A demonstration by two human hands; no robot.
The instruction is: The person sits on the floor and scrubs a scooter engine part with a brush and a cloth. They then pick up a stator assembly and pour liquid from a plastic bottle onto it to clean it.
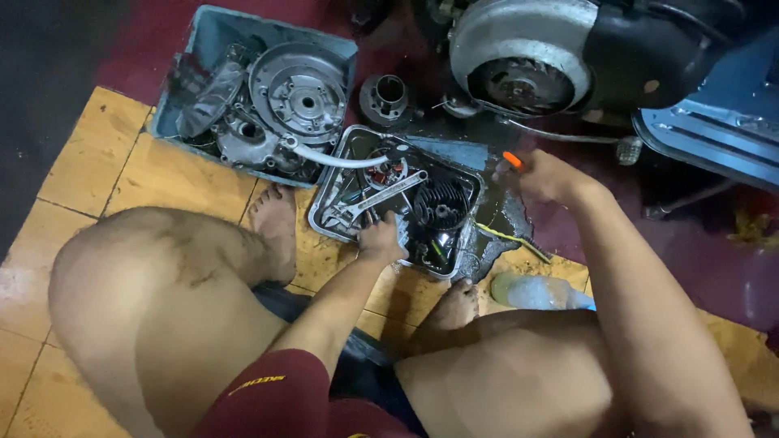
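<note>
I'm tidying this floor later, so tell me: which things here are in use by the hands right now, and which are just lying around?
In use:
- metal tray, left hand reaching into it
- orange-tipped tool in right hand
- finned cylinder
- wrench

Lying about:
- blue tub of engine covers
- plastic bottle
- round hub

Silver metal tray [324,207], blue bin [213,32], orange-handled tool [512,160]

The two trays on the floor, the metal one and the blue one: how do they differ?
The metal tray is shiny and lies right before the person; the left hand reaches into it. The blue plastic bin lies farther away, untouched. The metal tray holds a wrench and a finned cylinder; the blue bin holds a large round cover plate. Both hold greasy engine parts.
</note>
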